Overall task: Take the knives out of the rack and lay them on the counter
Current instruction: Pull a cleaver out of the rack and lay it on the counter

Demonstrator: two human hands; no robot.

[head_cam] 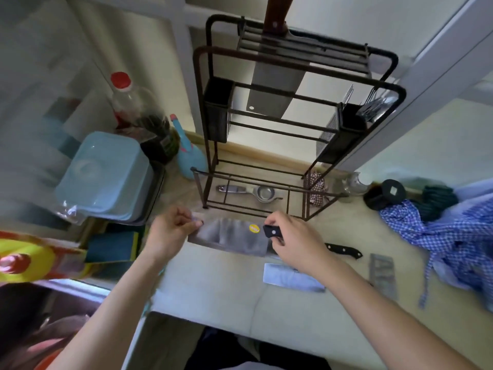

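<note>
A dark metal rack [296,124] stands on the counter [226,284]. One cleaver with a brown handle [276,84] hangs in its top slots. In front of the rack I hold a wide cleaver [229,236] with a yellow sticker flat over the counter. My right hand [290,239] grips its black handle. My left hand [173,228] pinches the far end of the blade. Another knife [293,276] with a black handle lies on the counter under my right forearm.
A blue tub [104,177] and a dark sauce bottle [144,118] stand left of the rack. A metal strainer [250,192] lies on the rack's base. A blue checked cloth [448,236] and a small grey rack piece [382,273] lie at the right. The sink is at the lower left.
</note>
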